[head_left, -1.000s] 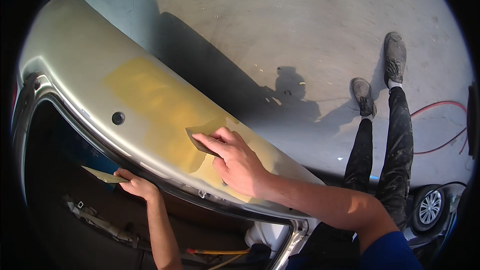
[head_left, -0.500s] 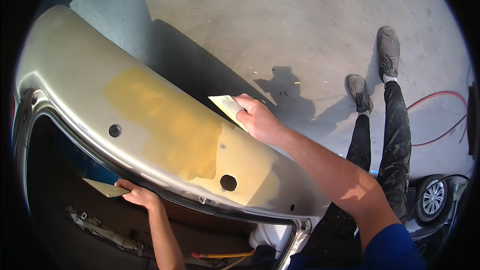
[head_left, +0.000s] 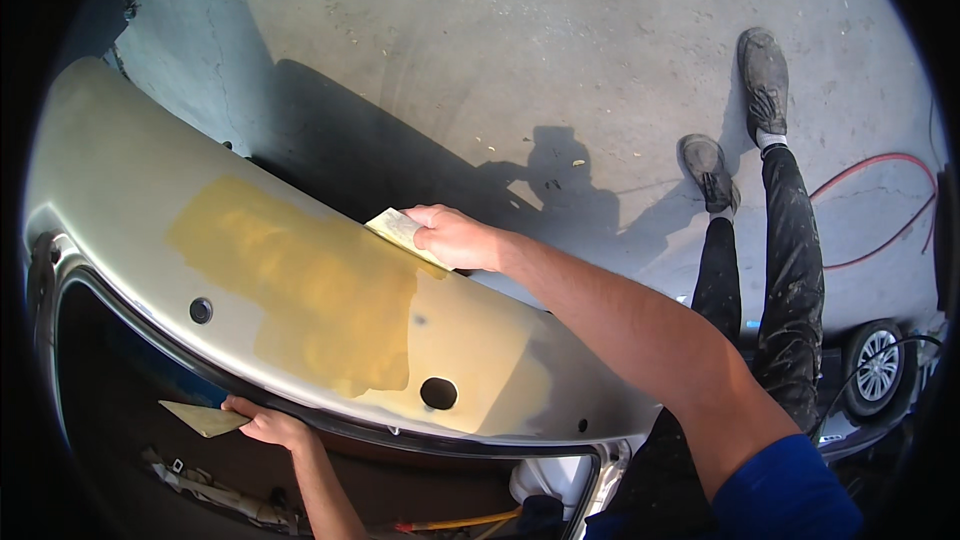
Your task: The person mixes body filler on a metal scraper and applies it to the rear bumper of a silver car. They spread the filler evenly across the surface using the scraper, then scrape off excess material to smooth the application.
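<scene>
A champagne-coloured car body panel [head_left: 110,155] slants across from upper left to lower centre. A wide patch of yellow-brown filler [head_left: 310,290] lies smeared over its middle, next to a paler beige area. My right hand [head_left: 452,237] grips a pale filler spreader [head_left: 392,225], its long edge at the panel's far edge beside the patch. Whether that edge touches the panel I cannot tell. Below the panel's near edge, over the dark car interior, my left hand [head_left: 265,423] closes on a second filler spreader [head_left: 203,419] with a smeared, yellowish face.
The panel has a black plug [head_left: 201,310] and a larger round hole [head_left: 438,393]. A dark rubber seal [head_left: 180,365] runs along its near edge. On the concrete floor [head_left: 560,30] lie a red hose [head_left: 870,165] and a wheel [head_left: 876,367]. My shod feet stand at right.
My right hand has moved left and slightly down with its spreader, nearer the panel's far edge. My left hand has dropped a little, still holding its spreader. The whole view has shifted slightly.
</scene>
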Demonstrator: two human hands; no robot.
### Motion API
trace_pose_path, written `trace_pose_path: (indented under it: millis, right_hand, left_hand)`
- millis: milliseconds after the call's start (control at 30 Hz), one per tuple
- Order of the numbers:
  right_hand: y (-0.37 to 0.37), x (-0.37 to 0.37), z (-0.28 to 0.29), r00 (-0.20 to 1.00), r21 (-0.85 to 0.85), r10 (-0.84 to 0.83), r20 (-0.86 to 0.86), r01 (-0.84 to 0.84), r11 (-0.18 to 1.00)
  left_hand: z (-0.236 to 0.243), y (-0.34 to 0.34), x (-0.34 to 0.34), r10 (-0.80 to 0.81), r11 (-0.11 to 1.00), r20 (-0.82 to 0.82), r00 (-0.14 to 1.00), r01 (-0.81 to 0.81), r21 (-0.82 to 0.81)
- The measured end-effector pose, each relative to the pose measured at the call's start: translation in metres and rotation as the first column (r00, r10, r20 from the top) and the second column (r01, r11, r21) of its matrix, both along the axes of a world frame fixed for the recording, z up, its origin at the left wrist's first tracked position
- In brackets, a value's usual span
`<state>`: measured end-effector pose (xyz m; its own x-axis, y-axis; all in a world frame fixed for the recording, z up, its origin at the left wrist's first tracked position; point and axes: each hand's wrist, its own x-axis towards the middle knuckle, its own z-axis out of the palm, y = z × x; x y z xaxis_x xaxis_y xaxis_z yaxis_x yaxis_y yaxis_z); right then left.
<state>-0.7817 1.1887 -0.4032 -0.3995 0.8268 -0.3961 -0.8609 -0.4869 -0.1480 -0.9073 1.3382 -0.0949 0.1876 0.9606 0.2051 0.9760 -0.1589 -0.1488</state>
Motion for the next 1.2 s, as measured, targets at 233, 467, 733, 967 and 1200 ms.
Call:
trace_pose_path:
  millis: [233,467,733,967,1200]
  right_hand:
    - [-0.007,0.012,0.041,0.982,0.096,-0.070,0.175,0.054,0.994]
    - [-0.020,0.045,0.123,0.891,0.108,-0.111,0.440,0.070,0.992]
    - [-0.027,0.060,0.204,0.793,0.076,-0.085,0.604,0.050,0.996]
    - [-0.042,0.072,0.153,0.861,0.089,-0.219,0.459,0.200,0.976]
    - [-0.029,0.011,0.021,0.977,-0.046,-0.022,0.214,0.033,0.998]
  left_hand:
    - [-0.012,-0.005,0.005,-0.055,0.998,0.115,0.992,0.057,-0.014]
    - [-0.016,-0.008,0.008,-0.062,0.998,0.094,0.994,0.061,0.015]
    - [-0.013,-0.007,0.005,-0.068,0.998,0.000,0.998,0.068,0.005]
    - [-0.013,-0.007,0.003,-0.052,0.999,0.056,0.997,0.052,-0.011]
    - [-0.012,-0.006,0.003,-0.063,0.998,0.100,0.993,0.064,-0.011]
